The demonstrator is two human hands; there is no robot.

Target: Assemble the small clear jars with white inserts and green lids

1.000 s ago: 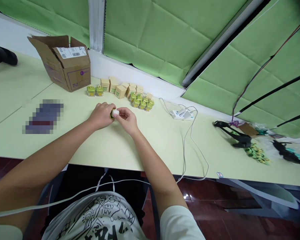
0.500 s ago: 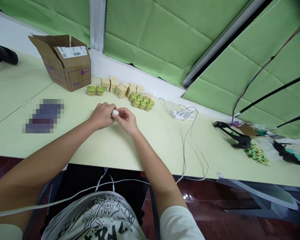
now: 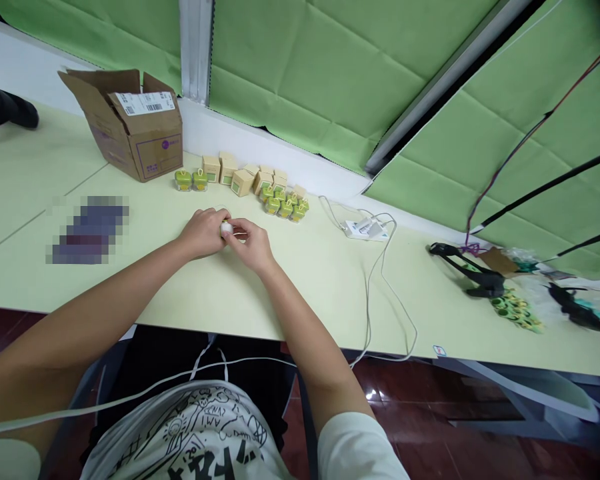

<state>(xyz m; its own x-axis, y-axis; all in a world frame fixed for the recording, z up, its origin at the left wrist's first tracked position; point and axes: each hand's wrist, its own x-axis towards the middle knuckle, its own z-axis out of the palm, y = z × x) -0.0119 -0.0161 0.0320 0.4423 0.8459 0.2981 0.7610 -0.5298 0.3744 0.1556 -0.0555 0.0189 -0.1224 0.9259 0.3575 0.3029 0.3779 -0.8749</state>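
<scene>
My left hand is closed around a small item with a white end and a little green at its edge; most of it is hidden in the fingers. From the right, my right hand pinches at that white end with thumb and fingertips. Both hands meet just above the pale table. Beyond them stand two small clear containers with green lids and loops. A cluster of the same green-lidded containers sits to the right, in front of several small beige cartons.
An open cardboard box stands at the back left, near a blurred-out dark object. White cables run from a power strip over the table's front edge. Black gear and green parts lie at the right.
Both hands have shifted very slightly left with the small item. My right fingers have closed in a little around its white end. The things on the table stay put.
</scene>
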